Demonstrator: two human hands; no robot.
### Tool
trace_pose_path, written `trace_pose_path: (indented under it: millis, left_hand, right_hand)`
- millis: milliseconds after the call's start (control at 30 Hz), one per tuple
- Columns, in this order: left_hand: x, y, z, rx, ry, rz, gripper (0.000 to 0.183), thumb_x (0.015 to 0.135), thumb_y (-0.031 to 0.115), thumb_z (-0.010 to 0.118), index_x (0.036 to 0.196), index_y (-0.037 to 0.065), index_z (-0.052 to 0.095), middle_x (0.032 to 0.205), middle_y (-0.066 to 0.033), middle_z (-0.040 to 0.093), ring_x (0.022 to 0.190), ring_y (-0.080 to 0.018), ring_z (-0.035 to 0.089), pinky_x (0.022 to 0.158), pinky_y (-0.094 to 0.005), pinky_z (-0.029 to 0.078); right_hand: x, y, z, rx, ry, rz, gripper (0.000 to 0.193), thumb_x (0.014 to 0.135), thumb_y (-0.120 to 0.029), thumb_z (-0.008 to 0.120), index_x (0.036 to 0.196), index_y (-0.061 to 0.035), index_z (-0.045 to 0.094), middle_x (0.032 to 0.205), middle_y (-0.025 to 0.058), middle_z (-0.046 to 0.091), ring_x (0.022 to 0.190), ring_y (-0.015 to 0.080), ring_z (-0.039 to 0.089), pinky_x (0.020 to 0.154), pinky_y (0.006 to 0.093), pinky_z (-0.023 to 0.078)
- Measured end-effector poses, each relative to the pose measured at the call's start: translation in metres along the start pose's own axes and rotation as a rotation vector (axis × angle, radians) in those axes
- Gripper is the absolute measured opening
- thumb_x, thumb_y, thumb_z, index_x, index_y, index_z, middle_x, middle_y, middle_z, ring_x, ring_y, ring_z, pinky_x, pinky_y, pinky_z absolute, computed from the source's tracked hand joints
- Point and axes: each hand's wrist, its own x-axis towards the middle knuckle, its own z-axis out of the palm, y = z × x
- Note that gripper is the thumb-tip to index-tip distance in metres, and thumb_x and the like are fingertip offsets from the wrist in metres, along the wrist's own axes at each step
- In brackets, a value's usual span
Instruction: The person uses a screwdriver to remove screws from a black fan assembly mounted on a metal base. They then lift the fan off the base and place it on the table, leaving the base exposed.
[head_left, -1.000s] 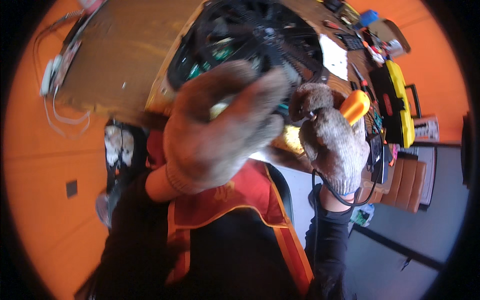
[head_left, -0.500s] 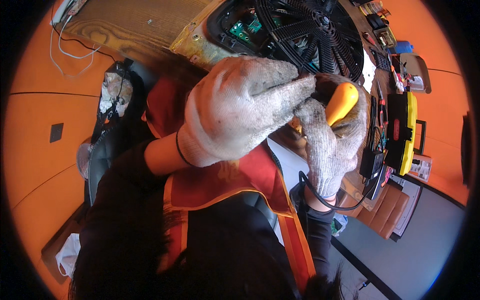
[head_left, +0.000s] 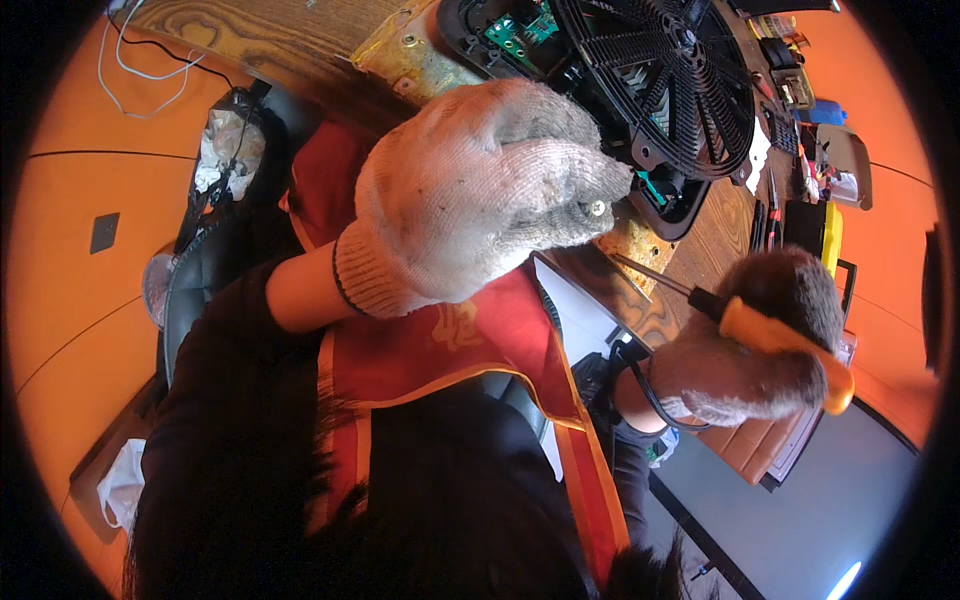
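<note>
Pinched between the gloved fingers [head_left: 560,200] of the left hand [head_left: 470,200]: a small silvery metal screw [head_left: 597,209], head just showing at the fingertips, held up above the near edge of the wooden table [head_left: 280,40]. Fingers pressed together around it, wrapped in a soiled white knit glove.

Lower and to the right, well apart from the screw: right hand [head_left: 750,350], also gloved, curled shut around the orange handle of a screwdriver [head_left: 760,335]. Long axis of the tool slanting up and to the left, dark shaft and tip aimed toward the table's near edge, short of the screw.

Just beyond the left fingertips: a round black plastic fan grille [head_left: 670,80] in its black housing, with a green circuit board [head_left: 515,30] exposed beside it, lying on a yellowish metal plate [head_left: 420,65]. Left hand clearly the nearer to the fan.

Farther right along the table: a clutter of small tools and a yellow-and-black case [head_left: 830,235]. Open room below the table edge, over the lap.
</note>
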Motion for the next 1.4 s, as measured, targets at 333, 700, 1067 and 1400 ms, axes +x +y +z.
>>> trace_pose_path:
  millis: [333,700,1067,1400]
  left_hand:
    - [-0.004,-0.004,0.0,0.091,0.003,0.004,0.033,0.065,0.0,0.081,0.097,0.004,0.073,0.099,-0.0065,0.064,0.095,-0.021,0.059,0.081,-0.0312,0.051]
    - [-0.002,0.003,-0.005,0.237,0.001,0.007,0.036,0.063,0.004,0.082,0.098,0.006,0.074,0.097,-0.0041,0.065,0.095,-0.0221,0.06,0.083,-0.0325,0.05]
    - [-0.004,-0.003,0.003,0.269,0.071,-0.087,0.033,0.066,0.004,0.078,0.099,0.008,0.073,0.094,-0.0056,0.066,0.085,-0.0244,0.063,0.071,-0.0346,0.05]
    - [-0.002,-0.008,0.003,0.35,0.004,0.039,0.035,0.067,0.007,0.076,0.101,0.012,0.073,0.098,-0.0053,0.067,0.086,-0.0253,0.063,0.075,-0.0363,0.051]
  right_hand:
    - [-0.001,-0.015,0.003,0.203,-0.107,-0.353,0.077,0.084,-0.07,0.048,0.112,0.0025,0.05,0.096,0.0198,0.063,0.081,0.0279,0.065,0.067,0.038,0.058]
    - [-0.009,-0.018,0.018,0.244,-0.2,-0.332,0.08,0.081,-0.074,0.05,0.099,0.0038,0.053,0.09,0.0208,0.061,0.072,0.0277,0.062,0.06,0.0359,0.055]
    - [-0.013,-0.031,0.025,0.173,-0.11,-0.063,0.076,0.078,-0.07,0.058,0.094,0.0043,0.055,0.09,0.0204,0.06,0.069,0.0271,0.06,0.059,0.0335,0.054]
    - [-0.005,-0.018,0.008,0.167,-0.53,-0.16,0.056,0.081,-0.047,0.067,0.1,0.0045,0.056,0.093,0.0201,0.061,0.075,0.0275,0.063,0.066,0.0364,0.055]
